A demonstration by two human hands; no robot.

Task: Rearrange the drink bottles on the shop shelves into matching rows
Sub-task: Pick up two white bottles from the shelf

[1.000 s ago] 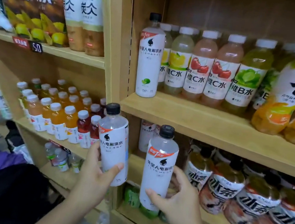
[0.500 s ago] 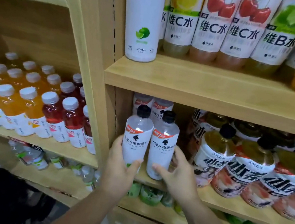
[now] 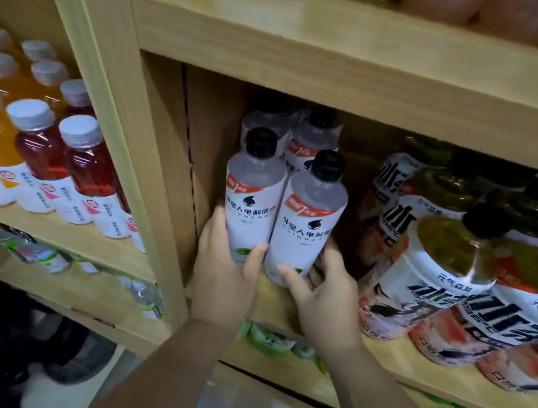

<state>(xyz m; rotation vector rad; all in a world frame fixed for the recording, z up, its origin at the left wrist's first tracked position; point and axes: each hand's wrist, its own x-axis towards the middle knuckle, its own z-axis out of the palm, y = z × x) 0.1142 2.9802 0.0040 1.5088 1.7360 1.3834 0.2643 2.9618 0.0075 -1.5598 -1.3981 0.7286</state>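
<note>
Two white-labelled, black-capped electrolyte water bottles stand side by side at the left end of the middle shelf (image 3: 426, 374). My left hand (image 3: 222, 277) grips the left bottle (image 3: 252, 198) low on its body. My right hand (image 3: 323, 298) is wrapped round the base of the right bottle (image 3: 309, 223). Two more bottles of the same kind (image 3: 311, 140) stand right behind them, deeper in the shelf.
Tilted tea bottles with black caps (image 3: 434, 275) crowd the shelf to the right. Orange and red juice bottles with white caps (image 3: 59, 160) fill the left bay beyond the wooden upright (image 3: 107, 112). The upper shelf board (image 3: 350, 56) hangs close above. Green-labelled bottles (image 3: 269, 340) sit below.
Both hands carried the two white bottles from in front of the shelving down and into the middle shelf, setting them before the matching pair. The camera moved closer and lower.
</note>
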